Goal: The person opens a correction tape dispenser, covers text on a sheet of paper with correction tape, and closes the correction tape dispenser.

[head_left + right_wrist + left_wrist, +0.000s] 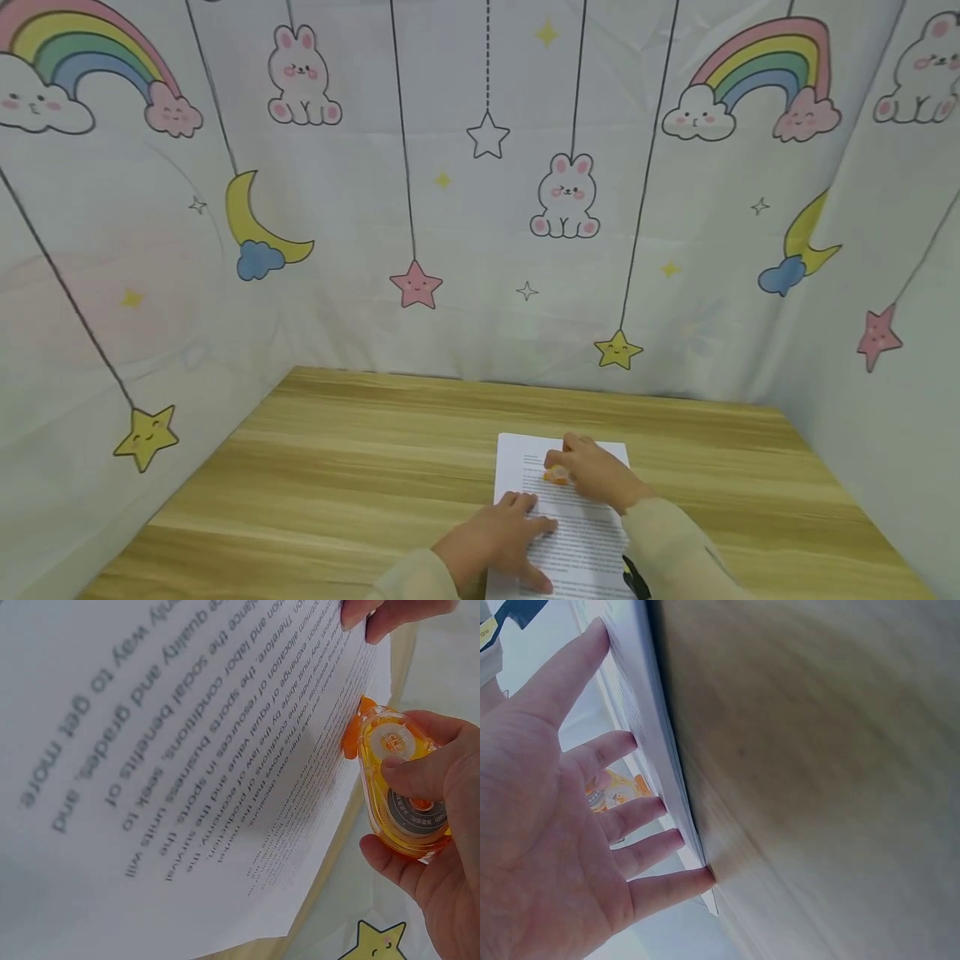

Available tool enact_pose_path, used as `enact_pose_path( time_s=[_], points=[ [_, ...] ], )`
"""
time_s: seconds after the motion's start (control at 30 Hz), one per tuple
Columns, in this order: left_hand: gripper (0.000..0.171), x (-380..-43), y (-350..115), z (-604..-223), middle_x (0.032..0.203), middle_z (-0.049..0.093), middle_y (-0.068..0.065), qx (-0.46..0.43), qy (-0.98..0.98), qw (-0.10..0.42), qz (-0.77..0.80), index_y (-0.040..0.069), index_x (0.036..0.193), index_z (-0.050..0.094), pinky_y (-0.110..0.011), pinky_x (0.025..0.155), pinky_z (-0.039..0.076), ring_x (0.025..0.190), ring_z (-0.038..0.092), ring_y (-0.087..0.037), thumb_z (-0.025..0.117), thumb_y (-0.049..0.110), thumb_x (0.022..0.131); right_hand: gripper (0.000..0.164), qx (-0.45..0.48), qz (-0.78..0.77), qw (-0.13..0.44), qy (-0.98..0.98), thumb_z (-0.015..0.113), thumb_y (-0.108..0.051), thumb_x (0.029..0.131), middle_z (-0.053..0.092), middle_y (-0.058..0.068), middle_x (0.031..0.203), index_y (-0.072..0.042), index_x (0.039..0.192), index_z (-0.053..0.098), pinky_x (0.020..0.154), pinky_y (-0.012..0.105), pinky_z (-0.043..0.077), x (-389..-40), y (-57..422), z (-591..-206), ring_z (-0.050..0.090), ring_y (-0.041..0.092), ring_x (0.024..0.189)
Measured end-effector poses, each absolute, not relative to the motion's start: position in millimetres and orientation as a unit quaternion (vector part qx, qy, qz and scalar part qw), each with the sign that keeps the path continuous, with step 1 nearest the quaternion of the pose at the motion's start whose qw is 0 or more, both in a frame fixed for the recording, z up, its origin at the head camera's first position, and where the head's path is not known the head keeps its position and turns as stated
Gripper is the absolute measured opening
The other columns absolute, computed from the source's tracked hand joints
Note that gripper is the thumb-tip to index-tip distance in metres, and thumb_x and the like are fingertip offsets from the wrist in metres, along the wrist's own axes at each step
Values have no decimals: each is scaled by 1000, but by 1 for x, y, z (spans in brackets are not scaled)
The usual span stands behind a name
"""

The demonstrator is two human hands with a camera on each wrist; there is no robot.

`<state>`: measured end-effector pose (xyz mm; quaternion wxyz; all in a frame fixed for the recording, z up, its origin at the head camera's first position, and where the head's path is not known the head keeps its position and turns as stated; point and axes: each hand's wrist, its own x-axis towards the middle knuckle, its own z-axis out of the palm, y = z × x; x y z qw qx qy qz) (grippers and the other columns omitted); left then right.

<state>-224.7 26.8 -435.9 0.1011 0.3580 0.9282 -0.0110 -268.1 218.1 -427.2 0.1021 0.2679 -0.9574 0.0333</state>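
Observation:
A stack of printed paper (577,550) lies on the wooden table, its top sheet covered in lines of text. My right hand (600,475) grips an orange, see-through correction tape dispenser (405,784), with the thumb on its side and its tip right at the text near the top of the page. My left hand (498,537) rests on the left part of the sheet with fingers spread. In the left wrist view its fingertips (671,881) lie along the stack's edge, the little finger reaching the table side.
The wooden table (337,483) spreads around the paper. White cloth walls (465,333) printed with stars, rabbits and rainbows stand behind it and at both sides. A black strap with a yellow mark (636,577) shows near the right sleeve.

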Motion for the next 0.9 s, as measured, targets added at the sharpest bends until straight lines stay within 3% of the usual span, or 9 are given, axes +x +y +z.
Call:
enact_pose_path(
  time_s=[0.3, 0.9],
  points=[
    [74, -225, 27, -435, 141, 38, 3, 360, 928, 89, -22, 43, 131, 44, -41, 93, 46, 128, 38, -22, 63, 70, 65, 33, 253, -1, 54, -966, 61, 4, 80, 49, 3, 91, -24, 97, 61, 67, 36, 50, -273, 214, -424, 51, 22, 84],
    [73, -226, 28, -434, 140, 39, 1, 355, 930, 101, -6, 42, 129, 48, -42, 95, 46, 127, 39, -22, 67, 67, 63, 32, 266, -4, 69, -961, 61, 4, 80, 47, 3, 89, -23, 96, 60, 61, 32, 47, -270, 221, -423, 47, 19, 79]
  ],
)
